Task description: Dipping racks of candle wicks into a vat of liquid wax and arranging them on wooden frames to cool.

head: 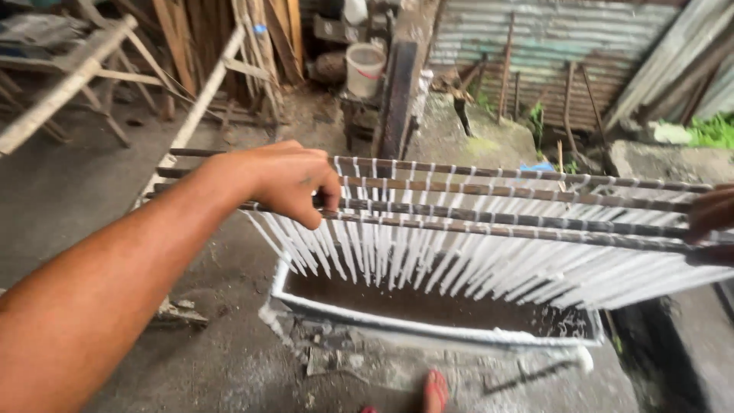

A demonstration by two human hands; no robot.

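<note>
My left hand grips the left end of a rack of several dark rods held level in the air. Many thin white candles hang from the rods by strings. My right hand holds the rack's right end at the frame's edge, only partly in view. Below the candles sits a long rectangular vat with a white-crusted rim and dark liquid inside. The candle tips hang just above the vat and are swung towards the right.
A foot in a red sandal stands on the wax-spattered concrete floor before the vat. A white bucket rests on a stand behind. Wooden poles and frames lean at the back left, corrugated metal sheeting at the back right.
</note>
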